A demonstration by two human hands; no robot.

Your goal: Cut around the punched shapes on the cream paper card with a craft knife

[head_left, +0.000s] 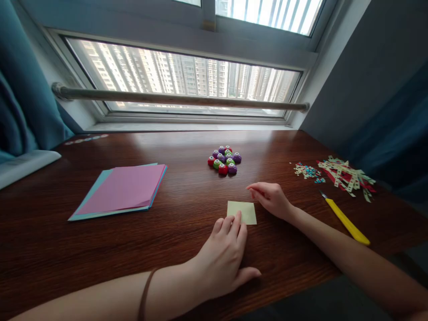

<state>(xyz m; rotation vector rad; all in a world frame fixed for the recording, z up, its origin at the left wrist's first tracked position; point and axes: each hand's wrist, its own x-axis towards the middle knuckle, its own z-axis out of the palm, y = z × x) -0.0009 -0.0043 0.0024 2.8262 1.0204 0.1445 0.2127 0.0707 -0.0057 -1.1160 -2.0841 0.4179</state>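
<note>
Note (242,212) is pinned flat by left hand (224,258) fingertips; right hand (271,199) is loosely curled, empty. Slippage on polished table (187,249) is possible.

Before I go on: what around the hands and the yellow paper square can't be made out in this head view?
- Yellow paper square: near-left corner hidden under the left hand fingertips.
- Right hand: curled fingers hide whether it pinches anything.
- Small round punches: too small to tell their shapes.
- Paper scraps and confetti: too small and jumbled to count.
- Yellow knife: blade tip too small.
</note>
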